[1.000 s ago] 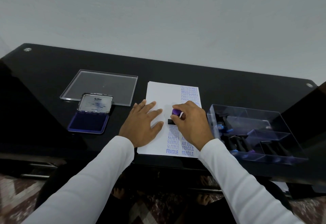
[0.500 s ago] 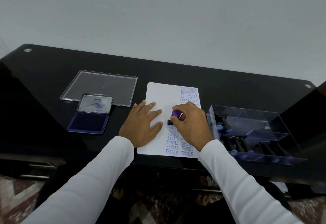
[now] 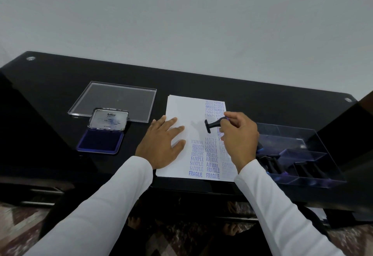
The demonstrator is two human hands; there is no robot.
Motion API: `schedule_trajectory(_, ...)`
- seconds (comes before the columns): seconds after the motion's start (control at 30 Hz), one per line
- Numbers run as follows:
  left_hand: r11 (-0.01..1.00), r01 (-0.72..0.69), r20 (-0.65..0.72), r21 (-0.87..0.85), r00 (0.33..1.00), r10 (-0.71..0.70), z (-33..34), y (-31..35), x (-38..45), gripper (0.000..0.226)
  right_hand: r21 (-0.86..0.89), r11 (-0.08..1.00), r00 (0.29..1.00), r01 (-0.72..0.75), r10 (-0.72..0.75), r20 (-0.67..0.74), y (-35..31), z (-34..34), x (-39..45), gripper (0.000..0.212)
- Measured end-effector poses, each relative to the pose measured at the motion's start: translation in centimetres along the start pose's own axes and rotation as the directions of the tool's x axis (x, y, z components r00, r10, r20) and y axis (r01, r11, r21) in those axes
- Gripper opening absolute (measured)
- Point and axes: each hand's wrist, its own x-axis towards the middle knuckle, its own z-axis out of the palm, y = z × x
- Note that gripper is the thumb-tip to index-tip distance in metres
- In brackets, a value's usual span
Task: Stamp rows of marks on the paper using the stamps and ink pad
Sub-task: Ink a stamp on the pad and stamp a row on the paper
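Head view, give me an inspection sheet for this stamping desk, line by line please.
Surface: glossy black desk, set against a plain pale wall.
Job's things: paper carries columns of blue marks reading SAMPLE, AMENDED, AIR MAIL, FRAGILE; stamp is lifted off the sheet, tilted with its face toward the left; ink pad lies open, lid up.
Clutter: clear flat lid behind the pad; clear compartment box on the right holds more stamps.
Grippers: left hand rests flat on the paper; right hand pinches the stamp handle.
Cables: nothing seen.
Surroundings: patterned floor below the desk edge.
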Motion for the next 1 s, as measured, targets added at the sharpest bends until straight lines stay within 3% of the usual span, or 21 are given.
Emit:
schedule_trajectory(0.43,1.000,0.015,0.020,0.003,1.000,-0.015,-0.30,0.28,-0.09,0.055,0.002,1.000,0.999,-0.027,0.027,-0.018,0.47,0.17,0.03,0.017)
schedule_trajectory(0.63,1.000,0.024,0.042,0.007,0.999,-0.024,-0.37,0.31,-0.09,0.068,0.006,0.999,0.999,-0.032,0.032,-0.023,0.84,0.27,-0.08,0.015)
schedule_trajectory(1.0,1.000,0.014,0.012,0.005,1.000,-0.014,-0.17,0.20,-0.06,0.055,0.011,0.999,0.999,-0.033,0.034,-0.026,0.99,0.22,0.09,0.015)
